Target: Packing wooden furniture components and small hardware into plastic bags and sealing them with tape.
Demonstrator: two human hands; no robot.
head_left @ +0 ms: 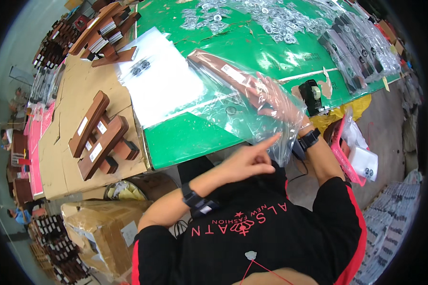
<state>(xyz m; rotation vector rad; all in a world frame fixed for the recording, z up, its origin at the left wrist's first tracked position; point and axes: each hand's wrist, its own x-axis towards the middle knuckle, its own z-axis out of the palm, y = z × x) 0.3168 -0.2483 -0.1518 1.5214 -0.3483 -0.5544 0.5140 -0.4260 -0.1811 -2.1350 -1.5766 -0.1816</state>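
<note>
A brown wooden piece [209, 62] with a white label lies slantwise on the green tabletop inside a clear plastic bag [223, 111]. My right hand [281, 102] reaches under the clear film at the bag's near right end, its fingers and thumb around the end of the wood. The film partly blurs the grip. My left hand [249, 164] is in front of the table edge, index finger stretched toward the bag's near end and the other fingers loosely bent. It holds nothing; whether the fingertip touches the film I cannot tell.
White plastic sheets [159, 80] lie left of the bag. Labelled wooden pieces [100, 137] sit on cardboard at the left. A black tape dispenser [311, 96] stands by my right wrist. Small bagged parts [280, 23] cover the far side, and bagged dark pieces [349, 57] the right.
</note>
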